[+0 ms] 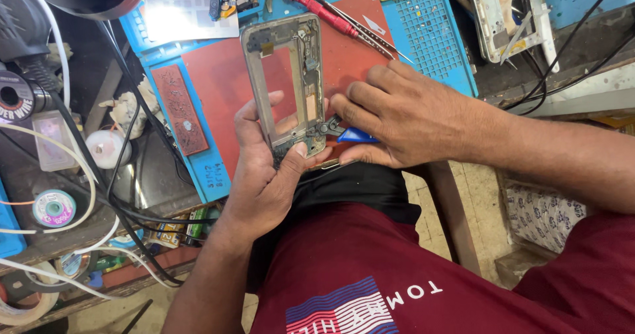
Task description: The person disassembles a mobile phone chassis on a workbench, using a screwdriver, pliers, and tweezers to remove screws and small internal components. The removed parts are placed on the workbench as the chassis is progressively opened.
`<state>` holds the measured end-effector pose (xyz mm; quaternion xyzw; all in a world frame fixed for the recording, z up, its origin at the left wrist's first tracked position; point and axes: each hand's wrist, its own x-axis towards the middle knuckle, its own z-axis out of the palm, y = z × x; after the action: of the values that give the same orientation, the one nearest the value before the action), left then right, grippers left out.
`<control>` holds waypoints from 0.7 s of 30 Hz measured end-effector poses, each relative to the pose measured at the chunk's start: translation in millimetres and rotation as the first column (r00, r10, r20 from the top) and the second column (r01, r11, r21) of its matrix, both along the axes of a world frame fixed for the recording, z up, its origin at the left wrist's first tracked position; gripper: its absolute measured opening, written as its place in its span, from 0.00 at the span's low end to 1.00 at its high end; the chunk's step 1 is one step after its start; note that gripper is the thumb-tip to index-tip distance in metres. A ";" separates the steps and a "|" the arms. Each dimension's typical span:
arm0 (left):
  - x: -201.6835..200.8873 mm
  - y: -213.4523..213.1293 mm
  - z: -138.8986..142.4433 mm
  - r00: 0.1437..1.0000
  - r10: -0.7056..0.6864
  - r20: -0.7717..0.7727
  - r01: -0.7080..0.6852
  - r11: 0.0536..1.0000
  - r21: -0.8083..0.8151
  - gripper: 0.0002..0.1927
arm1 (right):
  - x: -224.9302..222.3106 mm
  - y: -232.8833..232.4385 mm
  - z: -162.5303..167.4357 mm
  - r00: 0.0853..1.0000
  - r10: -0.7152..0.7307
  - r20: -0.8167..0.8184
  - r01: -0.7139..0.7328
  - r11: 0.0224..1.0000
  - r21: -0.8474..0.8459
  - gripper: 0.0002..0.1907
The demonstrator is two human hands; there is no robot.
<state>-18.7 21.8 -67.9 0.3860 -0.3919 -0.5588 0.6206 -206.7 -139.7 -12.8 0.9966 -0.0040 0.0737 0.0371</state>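
My left hand (264, 175) grips the lower end of a metal phone mid-frame (286, 76), thumb pressed on its bottom edge, and holds it upright over the red work mat (218, 83). A large rectangular opening runs through the frame. My right hand (403, 116) holds small cutters with blue handles (350, 134). Their dark tip (329, 127) touches the frame's lower right edge. The fingers of that hand hide most of the tool.
A red-handled screwdriver (324, 11) and tweezers (383, 43) lie on the blue and red mat. Another phone frame (509, 16) sits at the top right. Solder spools (53, 208), tape and cables (119, 195) crowd the left bench.
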 end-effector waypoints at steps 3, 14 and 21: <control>0.4 -0.2 -0.6 1.000 0.008 -0.009 -0.008 1.000 0.018 0.27 | 0.0 -1.9 -0.3 1.000 0.011 -0.003 -0.011 1.000 -0.002 0.34; 1.7 -0.3 0.7 0.999 0.002 -0.054 -0.001 1.000 0.022 0.27 | -1.9 -3.9 -8.3 0.998 0.038 0.054 -0.034 0.997 -0.073 0.29; -0.9 -0.4 0.4 0.991 0.030 -0.127 -0.030 1.000 0.006 0.26 | -9.9 0.2 -4.8 0.988 0.047 0.144 -0.032 0.994 -0.103 0.28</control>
<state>-19.6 21.4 -67.5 0.3567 -0.3447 -0.5736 0.6518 -216.6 -139.6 -17.5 0.9853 0.0168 0.1474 0.0853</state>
